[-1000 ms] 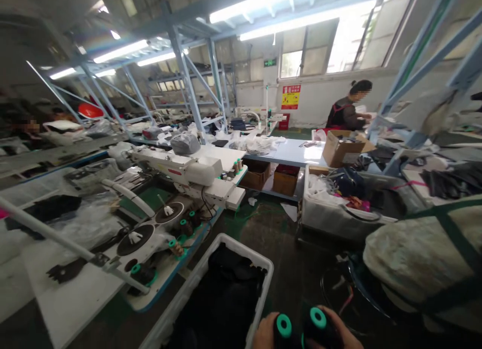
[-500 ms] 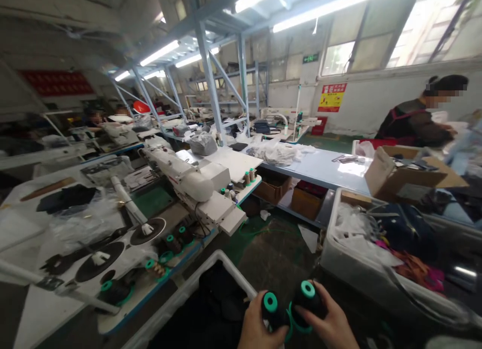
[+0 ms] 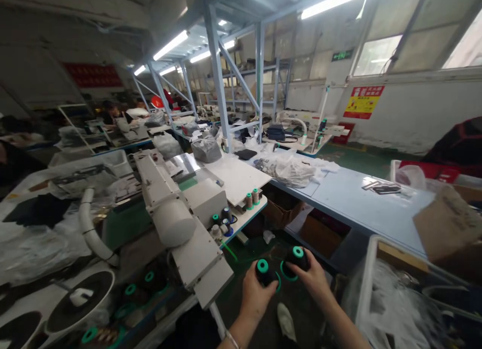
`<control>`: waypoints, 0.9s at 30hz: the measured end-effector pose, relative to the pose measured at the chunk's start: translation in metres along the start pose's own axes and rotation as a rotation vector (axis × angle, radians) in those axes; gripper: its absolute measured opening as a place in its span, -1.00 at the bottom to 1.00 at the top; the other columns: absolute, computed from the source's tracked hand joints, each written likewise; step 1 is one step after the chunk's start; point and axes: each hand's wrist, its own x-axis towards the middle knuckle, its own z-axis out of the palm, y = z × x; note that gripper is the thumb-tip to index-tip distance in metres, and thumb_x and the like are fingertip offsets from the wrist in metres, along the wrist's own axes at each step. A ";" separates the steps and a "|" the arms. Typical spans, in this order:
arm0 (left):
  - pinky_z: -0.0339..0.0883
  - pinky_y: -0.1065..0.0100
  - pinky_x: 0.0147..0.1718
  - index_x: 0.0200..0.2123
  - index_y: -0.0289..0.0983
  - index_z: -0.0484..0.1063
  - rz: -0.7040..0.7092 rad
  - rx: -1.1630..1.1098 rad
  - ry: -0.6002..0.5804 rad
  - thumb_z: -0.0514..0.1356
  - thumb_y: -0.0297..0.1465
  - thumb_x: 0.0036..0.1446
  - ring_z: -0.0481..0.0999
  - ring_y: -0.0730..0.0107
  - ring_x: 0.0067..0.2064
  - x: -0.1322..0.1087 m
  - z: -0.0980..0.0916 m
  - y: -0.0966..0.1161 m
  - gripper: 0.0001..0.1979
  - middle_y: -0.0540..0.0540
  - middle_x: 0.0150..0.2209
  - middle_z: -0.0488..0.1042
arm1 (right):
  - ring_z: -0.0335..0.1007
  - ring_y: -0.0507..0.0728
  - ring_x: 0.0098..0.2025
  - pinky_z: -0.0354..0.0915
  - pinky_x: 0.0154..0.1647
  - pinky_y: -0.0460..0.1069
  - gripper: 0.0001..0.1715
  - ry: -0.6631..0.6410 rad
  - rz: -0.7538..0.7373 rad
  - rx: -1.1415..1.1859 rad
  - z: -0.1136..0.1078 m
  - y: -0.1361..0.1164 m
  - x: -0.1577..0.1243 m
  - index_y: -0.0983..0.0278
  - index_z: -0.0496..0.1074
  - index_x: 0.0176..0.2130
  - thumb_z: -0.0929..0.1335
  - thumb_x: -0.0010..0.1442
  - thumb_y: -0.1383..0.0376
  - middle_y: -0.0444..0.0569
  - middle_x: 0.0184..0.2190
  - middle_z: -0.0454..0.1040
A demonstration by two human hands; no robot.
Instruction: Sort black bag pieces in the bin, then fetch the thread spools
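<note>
My left hand [image 3: 254, 295] is wrapped round a black thread spool [image 3: 265, 272] with a green top and base. Just to its right, my right hand [image 3: 313, 275] grips a second black spool [image 3: 298, 259], also with green ends. Both spools are tilted, held close together over the floor. A sewing machine [image 3: 175, 221] with a pale body is left of my hands. Beyond it, brown spools [image 3: 249, 201] and several dark ones stand on the white table corner [image 3: 263, 202].
A long blue table [image 3: 339, 193] bears plastic bags and small dark items. At the right is a white bin [image 3: 367, 278] with clear plastic, beside a cardboard box [image 3: 446, 223]. More green-ended spools [image 3: 130, 289] are at the lower left. A shoe [image 3: 286, 321] shows below my hands.
The view has shifted forward and to the left. Both hands, still holding the spools, appear higher in the picture. The person at the right is now mostly out of view.
</note>
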 end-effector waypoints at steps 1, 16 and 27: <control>0.43 0.19 -0.04 -0.17 -0.29 0.47 -0.012 0.002 0.029 0.36 -0.42 -0.22 0.58 0.12 -0.14 0.019 0.006 -0.002 -0.57 -0.13 -0.24 0.61 | 0.47 0.36 0.01 0.31 0.18 0.29 -0.17 -0.018 -0.011 0.003 0.005 0.003 0.025 0.29 0.39 -0.01 0.52 -0.21 -0.03 0.10 -0.08 0.56; 0.34 0.06 0.06 -0.03 -0.35 0.40 -0.012 0.203 -0.187 0.32 -0.48 -0.17 0.51 0.03 -0.02 0.297 0.198 0.008 -0.47 -0.25 -0.10 0.54 | 0.47 0.29 -0.05 0.39 0.06 0.19 -0.25 0.060 0.101 0.034 -0.009 0.060 0.307 0.27 0.38 -0.02 0.52 -0.17 0.03 0.08 -0.09 0.54; 0.37 0.14 0.03 -0.05 -0.33 0.46 -0.201 0.124 -0.080 0.43 -0.50 -0.32 0.51 0.09 -0.04 0.321 0.237 -0.015 -0.36 -0.20 -0.10 0.56 | 0.45 0.27 -0.15 0.39 0.00 0.20 -0.12 -0.062 0.274 -0.062 -0.019 0.095 0.363 0.26 0.36 -0.01 0.52 -0.21 -0.13 0.04 -0.19 0.51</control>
